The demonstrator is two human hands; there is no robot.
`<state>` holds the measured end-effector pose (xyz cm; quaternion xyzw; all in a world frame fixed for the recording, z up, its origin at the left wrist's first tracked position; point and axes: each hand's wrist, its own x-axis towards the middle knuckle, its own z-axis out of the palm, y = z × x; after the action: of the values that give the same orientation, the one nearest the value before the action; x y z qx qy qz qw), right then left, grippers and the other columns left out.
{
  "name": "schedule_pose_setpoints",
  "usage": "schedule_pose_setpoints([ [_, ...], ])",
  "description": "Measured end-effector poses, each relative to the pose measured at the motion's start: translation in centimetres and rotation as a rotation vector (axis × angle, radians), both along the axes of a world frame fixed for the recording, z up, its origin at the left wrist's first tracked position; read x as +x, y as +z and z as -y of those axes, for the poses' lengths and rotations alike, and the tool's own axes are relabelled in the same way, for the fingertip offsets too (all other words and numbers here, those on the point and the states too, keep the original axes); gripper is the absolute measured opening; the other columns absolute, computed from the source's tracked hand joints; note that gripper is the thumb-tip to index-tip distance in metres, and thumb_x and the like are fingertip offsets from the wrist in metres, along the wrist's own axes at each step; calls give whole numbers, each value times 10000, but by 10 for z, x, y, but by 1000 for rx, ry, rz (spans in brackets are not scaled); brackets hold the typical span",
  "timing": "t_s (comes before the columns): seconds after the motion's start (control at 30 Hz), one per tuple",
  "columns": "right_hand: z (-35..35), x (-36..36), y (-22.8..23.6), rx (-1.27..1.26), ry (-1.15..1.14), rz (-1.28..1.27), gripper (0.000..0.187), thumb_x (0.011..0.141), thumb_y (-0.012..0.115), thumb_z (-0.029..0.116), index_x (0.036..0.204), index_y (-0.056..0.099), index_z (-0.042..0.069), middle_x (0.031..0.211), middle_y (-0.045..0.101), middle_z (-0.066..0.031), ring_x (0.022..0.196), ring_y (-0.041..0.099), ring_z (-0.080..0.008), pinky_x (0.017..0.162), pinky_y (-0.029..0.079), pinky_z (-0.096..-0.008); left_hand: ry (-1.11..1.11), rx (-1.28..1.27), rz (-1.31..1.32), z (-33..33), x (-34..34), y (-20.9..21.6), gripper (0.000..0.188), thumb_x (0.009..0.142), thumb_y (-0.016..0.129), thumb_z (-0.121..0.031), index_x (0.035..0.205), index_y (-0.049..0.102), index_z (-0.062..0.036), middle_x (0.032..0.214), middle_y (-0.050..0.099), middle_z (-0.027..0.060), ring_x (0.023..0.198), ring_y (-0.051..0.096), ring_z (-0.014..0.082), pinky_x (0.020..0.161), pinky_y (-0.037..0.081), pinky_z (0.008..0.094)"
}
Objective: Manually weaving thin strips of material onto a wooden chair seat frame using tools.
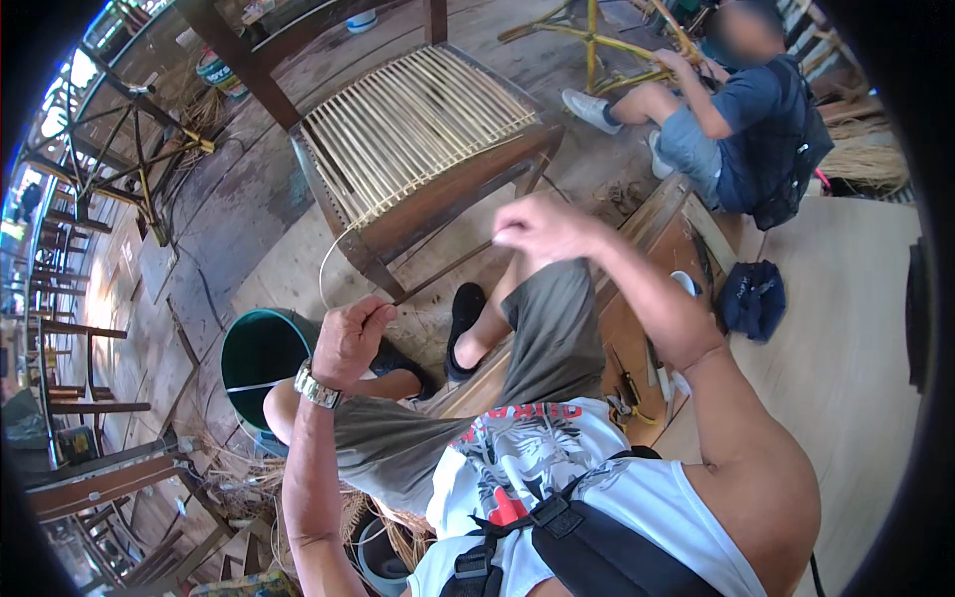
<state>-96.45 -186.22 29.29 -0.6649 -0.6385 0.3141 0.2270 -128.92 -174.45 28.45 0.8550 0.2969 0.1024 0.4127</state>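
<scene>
A dark wooden chair point(448, 184) stands in front of me. Pale cane strips point(418, 124) laid side by side form its seat, with a laced edge along the front. From the seat's front left corner a thin cane strand point(322, 264) loops down to my left hand point(350, 340), which is closed on it, thumb against the fingers. My right hand point(549, 231) is raised just off the chair's front right, above my knee. Its fingers are curled together, and whatever they may hold is hidden.
A green bucket point(231, 373) stands beside my left leg. At my right, hand tools point(629, 388) and a dark blue cloth cap point(751, 301) lie by a pale board point(836, 368). Another person point(756, 129) sits at far right, holding a yellowish pole frame point(622, 42). Chair frames point(99, 408) crowd the left.
</scene>
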Motion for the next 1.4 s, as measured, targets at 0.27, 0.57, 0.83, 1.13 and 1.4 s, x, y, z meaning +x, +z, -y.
schedule_pose_setpoints([
  [0.27,29,40,-34,172,-348,-616,238,942,653,254,934,665,17,820,630,-13,692,565,-104,655,484,-262,75,-114,33,-3,-25,-9,168,974,604,-156,945,685,-12,651,603,48,588,555,119,559,448,272],
  [0.57,20,-66,-56,94,-519,-1507,306,1008,576,303,1132,662,37,979,697,-87,689,598,-85,644,499,-215,53,-285,29,15,-18,-28,153,989,589,-141,948,677,-22,641,565,-4,585,515,62,548,421,233],
  [0.83,8,-80,-57,232,-732,-1118,280,992,615,275,1143,683,49,916,721,-31,635,578,-30,564,453,-160,70,-418,-87,28,8,-25,226,1015,543,-193,1003,650,6,692,623,27,608,553,82,565,447,252],
  [1.13,93,-8,-46,450,-1046,-1041,267,956,647,301,1079,708,72,911,730,-50,638,572,-63,605,473,-220,6,-488,177,46,79,-55,169,986,575,-102,1084,651,13,799,660,30,674,567,69,633,458,231],
  [1.4,356,21,-110,25,-1281,53,363,871,710,307,1111,644,43,890,674,-78,816,648,-170,724,515,-335,86,-579,108,26,47,-86,236,1032,529,-163,1200,598,-12,807,657,15,608,460,9,550,363,173],
])
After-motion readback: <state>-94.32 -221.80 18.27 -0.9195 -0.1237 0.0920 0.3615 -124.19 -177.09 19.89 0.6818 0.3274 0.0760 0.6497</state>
